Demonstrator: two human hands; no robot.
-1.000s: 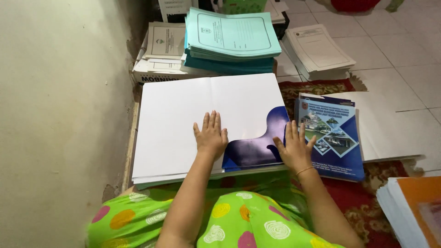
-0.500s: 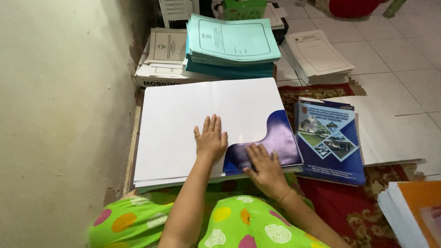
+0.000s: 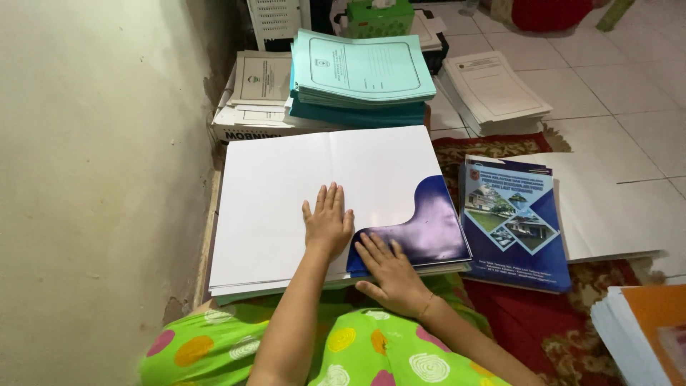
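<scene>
Hands point(image 3: 328, 227) point(image 3: 389, 275) flat on open folder point(image 3: 286, 193), fingers spread; booklets point(image 3: 514, 225) beside, teal stack point(image 3: 361, 75) behind.

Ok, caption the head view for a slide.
Left hand flat on an open white folder, right hand pressing its dark blue pocket flap, beside a stack of blue printed folders.
</scene>
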